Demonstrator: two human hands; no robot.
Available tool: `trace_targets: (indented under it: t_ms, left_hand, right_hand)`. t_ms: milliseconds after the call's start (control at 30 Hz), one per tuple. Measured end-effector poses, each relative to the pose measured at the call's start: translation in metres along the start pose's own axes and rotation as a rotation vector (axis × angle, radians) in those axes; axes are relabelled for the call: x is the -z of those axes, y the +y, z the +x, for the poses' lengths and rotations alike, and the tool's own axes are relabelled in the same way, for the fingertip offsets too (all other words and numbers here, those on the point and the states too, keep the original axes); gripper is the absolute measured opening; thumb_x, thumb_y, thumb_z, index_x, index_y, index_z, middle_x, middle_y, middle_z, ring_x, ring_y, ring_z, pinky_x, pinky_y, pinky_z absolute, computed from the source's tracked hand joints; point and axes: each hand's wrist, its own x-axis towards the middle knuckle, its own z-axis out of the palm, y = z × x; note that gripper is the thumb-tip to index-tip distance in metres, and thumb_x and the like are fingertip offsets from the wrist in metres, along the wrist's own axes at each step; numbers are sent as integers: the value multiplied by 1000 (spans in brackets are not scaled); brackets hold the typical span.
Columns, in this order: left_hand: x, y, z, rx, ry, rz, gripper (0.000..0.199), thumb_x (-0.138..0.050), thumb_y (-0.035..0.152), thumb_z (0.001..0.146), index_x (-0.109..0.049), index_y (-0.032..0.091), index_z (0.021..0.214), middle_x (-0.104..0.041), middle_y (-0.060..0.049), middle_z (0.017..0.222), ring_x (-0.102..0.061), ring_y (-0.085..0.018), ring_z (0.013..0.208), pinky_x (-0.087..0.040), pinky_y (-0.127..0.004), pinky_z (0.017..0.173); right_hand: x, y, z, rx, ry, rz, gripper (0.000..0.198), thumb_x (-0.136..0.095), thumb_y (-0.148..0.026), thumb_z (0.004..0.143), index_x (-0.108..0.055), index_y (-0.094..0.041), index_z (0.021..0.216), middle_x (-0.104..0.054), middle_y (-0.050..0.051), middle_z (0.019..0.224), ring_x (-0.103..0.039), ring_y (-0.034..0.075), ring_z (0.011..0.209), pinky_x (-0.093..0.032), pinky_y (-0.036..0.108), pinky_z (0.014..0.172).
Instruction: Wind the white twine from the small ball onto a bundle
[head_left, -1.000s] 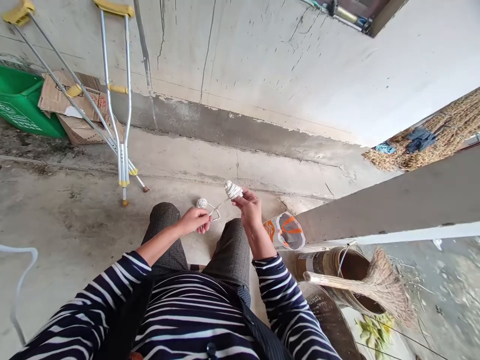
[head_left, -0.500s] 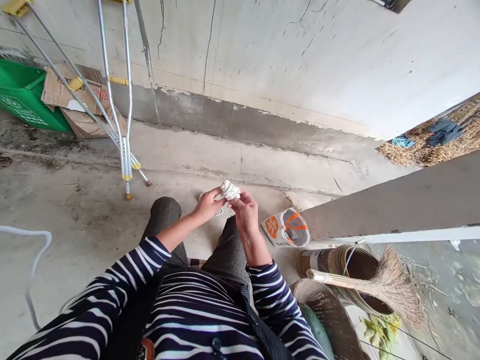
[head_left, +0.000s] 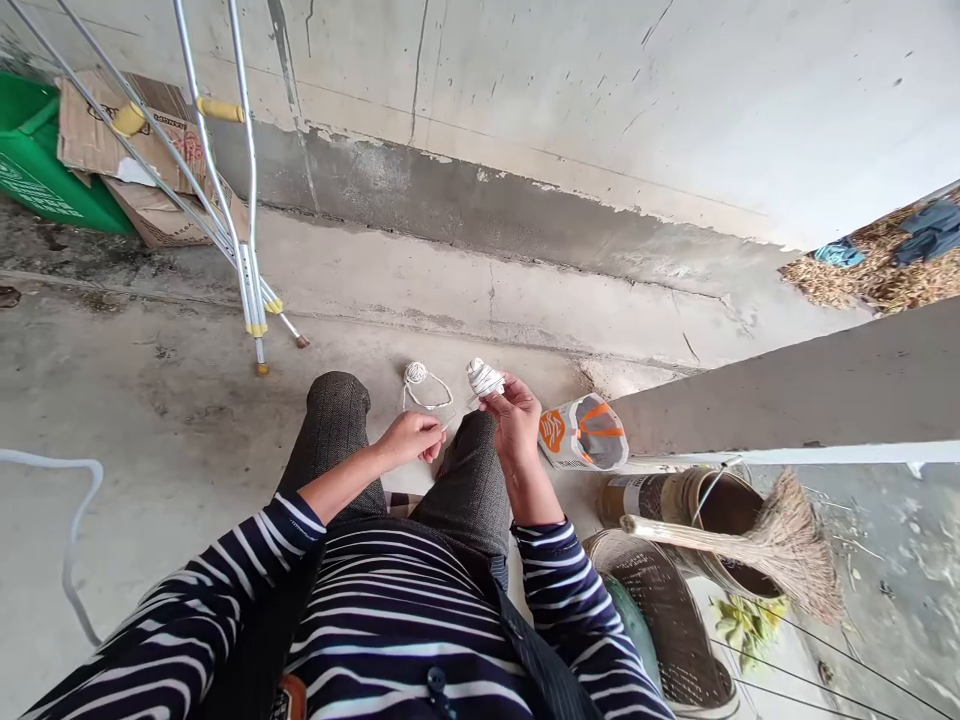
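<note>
Floor (head_left: 172, 430) — cord (head_left: 484, 378) in right hand (head_left: 516, 418)

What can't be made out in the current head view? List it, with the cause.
All head view:
Wound white cord bundle in the right hand: core, hidden by outer windings.
White cord inside the left hand: hidden by the hand itself.
Silver metal crutches: tops, cut off by top edge.
Green plastic bin: left part, cut off by left edge.
Dark green rounded object: partly hidden by navy-and-white striped sleeve.
</note>
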Motion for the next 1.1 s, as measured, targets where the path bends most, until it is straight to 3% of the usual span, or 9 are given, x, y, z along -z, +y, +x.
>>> trace_targets:
  t_ms: [300, 400, 567, 767, 867, 967, 1100]
  left_hand:
    - [9, -6, -26, -91, -70, 163, 40, -58, 48, 89, -54, 18, 62, -56, 2, 53, -51, -9, 47, -44, -20, 51]
    - [12, -9, -28, -113, -75, 203, 38, -53, 42, 92, -54, 18, 63, -58, 2, 55, -53, -10, 48, -44, -20, 52]
    - [27, -8, -33, -130, -34, 221, 22, -48, 30, 91, -62, 17, 81, -62, 1, 58, -58, -12, 52, -46, -21, 56]
    - [38, 17, -36, -188, 45, 416, 23, -46, 18, 83, -63, 16, 69, -65, 0, 63, -54, -11, 56, -40, -21, 59]
    - [43, 35, -34, -207, 78, 507, 24, -46, 16, 79, -66, 16, 66, -60, 2, 58, -45, -9, 51, -32, -22, 53]
    - [52, 51, -24, -197, 75, 508, 24, -48, 18, 78, -69, 16, 67, -61, 0, 57, -48, -9, 52, -32, -21, 52]
    - [67, 57, -3, -69, -101, 211, 21, -52, 23, 76, -68, 13, 66, -71, -7, 68, -63, -15, 62, -41, -22, 52]
  right_hand:
    - [5, -5, 8, 126, 21, -156, 28, -78, -31, 67, -69, -17, 90, -65, -2, 72, -51, 10, 58, -47, 26, 56]
    - [4, -5, 8, 130, 24, -167, 28, -78, -31, 69, -69, -17, 92, -66, -2, 74, -52, 10, 57, -48, 27, 57]
    - [4, -6, 12, 190, 35, -184, 26, -76, -27, 70, -70, -18, 93, -66, -1, 79, -53, 10, 61, -48, 26, 56]
    - [7, 9, 14, 326, -1, -484, 18, -66, -24, 79, -71, -22, 97, -63, 2, 95, -55, 14, 75, -51, 25, 58]
    - [11, 22, 10, 396, -123, -748, 23, -59, -15, 82, -73, -24, 97, -63, 4, 98, -58, 18, 86, -52, 28, 71]
    - [15, 32, 3, 392, -293, -917, 30, -54, -9, 82, -75, -24, 98, -66, 6, 100, -60, 21, 92, -50, 31, 82]
    - [18, 34, -9, 299, -506, -878, 38, -54, -4, 78, -77, -25, 99, -67, 4, 96, -60, 18, 86, -49, 29, 80]
